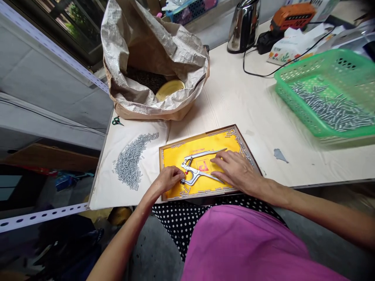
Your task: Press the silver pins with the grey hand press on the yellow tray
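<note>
Silver snap pliers [195, 171] with spread handles and a spring lie in a shallow tray [254, 166] lined with yellow. My left hand [168, 178] is at the jaw end of the pliers, its thumb and fingers pinched together. Whatever is between those fingertips is too small to make out. My right hand [237, 169] is over the tray's right side, near the handle ends. Its thumb and fingers are apart, and it does not grip the handles. Small silver pins [241, 146] lie along the tray's edges.
Left of the tray is a heap of small metal pins [129, 162], with green-handled scissors [117, 121] behind it. A large open sack [152, 109] holds dark contents and a yellow dish [171, 89]. To the right stands a green basket [304, 117] of metal pieces; a kettle [243, 27] is behind.
</note>
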Tool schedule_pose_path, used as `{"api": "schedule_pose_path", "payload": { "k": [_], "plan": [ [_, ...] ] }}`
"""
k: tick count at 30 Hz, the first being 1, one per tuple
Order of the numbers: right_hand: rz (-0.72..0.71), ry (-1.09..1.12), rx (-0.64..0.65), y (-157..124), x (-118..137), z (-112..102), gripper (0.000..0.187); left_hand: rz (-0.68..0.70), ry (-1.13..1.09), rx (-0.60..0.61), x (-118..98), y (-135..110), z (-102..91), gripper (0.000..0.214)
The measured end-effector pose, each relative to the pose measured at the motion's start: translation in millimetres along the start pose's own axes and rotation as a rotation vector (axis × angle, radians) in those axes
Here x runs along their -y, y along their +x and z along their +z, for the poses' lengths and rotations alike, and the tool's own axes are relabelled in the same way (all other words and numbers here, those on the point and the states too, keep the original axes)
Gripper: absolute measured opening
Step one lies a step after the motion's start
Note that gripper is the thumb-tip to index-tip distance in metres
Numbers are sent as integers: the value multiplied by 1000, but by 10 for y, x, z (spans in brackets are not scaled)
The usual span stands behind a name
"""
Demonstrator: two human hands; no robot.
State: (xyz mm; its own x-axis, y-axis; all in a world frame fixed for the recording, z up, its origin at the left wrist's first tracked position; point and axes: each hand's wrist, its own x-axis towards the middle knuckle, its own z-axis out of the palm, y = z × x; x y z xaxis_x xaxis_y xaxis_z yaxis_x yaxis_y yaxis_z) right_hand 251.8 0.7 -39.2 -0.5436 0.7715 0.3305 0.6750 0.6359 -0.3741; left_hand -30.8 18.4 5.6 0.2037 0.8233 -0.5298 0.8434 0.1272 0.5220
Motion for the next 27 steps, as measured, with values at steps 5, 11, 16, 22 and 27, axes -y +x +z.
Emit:
{"api": "schedule_pose_path", "payload": {
  "k": [5, 11, 16, 22, 27],
  "plan": [
    [42, -33, -37, 182, -148, -168, 25, -12, -70, 89, 5, 73, -61, 19],
    [-54, 115, 187, -37, 7, 118, 23, -82, -82, 238, 0, 140, -85, 28],
    [-23, 116, 216, -112, 48, 392, 20, -150, -144, 315, 16, 160, -69, 39],
    [-9, 119, 244, -111, 61, 380, 23, -187, -222, 345, 45, 94, -23, 51],
    [-27, 33, 208, 87, 27, 121, 43, -194, -221, 359, 1, 100, -51, 49]
  ]
}}
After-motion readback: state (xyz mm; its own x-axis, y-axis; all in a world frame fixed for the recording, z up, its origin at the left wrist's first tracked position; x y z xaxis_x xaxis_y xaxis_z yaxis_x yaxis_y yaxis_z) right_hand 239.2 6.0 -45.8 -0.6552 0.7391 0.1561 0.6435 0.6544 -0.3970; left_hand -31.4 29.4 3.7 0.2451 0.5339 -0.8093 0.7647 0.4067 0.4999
